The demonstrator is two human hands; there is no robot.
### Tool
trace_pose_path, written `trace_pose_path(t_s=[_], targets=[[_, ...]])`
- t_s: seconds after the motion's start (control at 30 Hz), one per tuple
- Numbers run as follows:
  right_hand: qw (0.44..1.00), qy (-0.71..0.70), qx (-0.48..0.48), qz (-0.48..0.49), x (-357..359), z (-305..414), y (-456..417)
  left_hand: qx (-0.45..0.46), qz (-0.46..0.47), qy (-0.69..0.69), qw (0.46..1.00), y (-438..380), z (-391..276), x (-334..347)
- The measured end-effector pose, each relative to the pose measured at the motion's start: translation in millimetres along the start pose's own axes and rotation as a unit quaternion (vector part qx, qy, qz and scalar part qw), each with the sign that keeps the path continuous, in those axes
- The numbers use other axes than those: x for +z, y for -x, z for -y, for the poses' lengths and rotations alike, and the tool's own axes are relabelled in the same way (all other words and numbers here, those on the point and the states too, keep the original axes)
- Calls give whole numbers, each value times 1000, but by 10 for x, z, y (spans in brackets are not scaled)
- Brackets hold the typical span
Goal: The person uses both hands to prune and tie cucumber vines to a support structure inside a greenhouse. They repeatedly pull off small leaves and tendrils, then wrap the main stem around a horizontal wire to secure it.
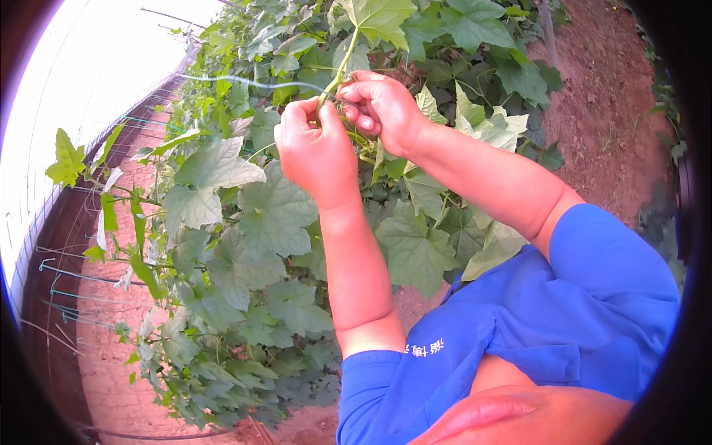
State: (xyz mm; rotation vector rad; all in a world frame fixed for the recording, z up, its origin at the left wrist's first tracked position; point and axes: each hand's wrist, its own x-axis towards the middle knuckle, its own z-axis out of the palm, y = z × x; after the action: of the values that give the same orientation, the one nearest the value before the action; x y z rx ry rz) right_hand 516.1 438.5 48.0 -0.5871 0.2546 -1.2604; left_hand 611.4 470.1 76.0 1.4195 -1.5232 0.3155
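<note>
Both hands are raised at a green vine stem (348,55) with a large lobed leaf (380,18) at its top. My left hand (318,139) pinches the stem between thumb and forefinger. Close beside it on the right, my right hand (381,108) has its fingers curled at the stem and on a thin bluish-grey cord (256,84). The cord comes from the upper left, crosses the stem and runs to the right fingers. How the cord lies around the stem between the hands cannot be told. Curled tendrils and a thinner stem hang just below the right hand.
Dense leafy vines (278,211) stand below and around the hands. Teal cords (89,272) stretch across the left side, before a pinkish wall (111,334) and bright translucent sheeting (83,67). A pole (547,33) rises at the upper right beside bare reddish soil (601,128).
</note>
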Motion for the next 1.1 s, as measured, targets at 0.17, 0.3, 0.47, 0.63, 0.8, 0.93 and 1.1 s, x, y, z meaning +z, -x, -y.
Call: trace_pose_path(t_s=[0.17,0.3,0.47,0.63,0.8,0.93,1.1], targets=[[993,85,-69,-49,-128,-84,-97,54,-19,-47,997,53,70,77],[926,302,-211,-78,-246,-143,-151,70,-22,-103,992,74,101,136],[915,309,-222,-133,-706,-49,-471,20,-48,-81,995,-14,204,63],[964,226,-133,42,-322,203,-329,-38,19,31,999,-66,279,14],[966,206,-53,148,-267,307,-363,-68,33,60,995,-37,256,20],[963,245,-86,72,-244,206,-336,-70,25,2,997,-39,196,18],[942,300,-108,106,-235,-57,-90,-83,24,-34,996,-16,174,73]])
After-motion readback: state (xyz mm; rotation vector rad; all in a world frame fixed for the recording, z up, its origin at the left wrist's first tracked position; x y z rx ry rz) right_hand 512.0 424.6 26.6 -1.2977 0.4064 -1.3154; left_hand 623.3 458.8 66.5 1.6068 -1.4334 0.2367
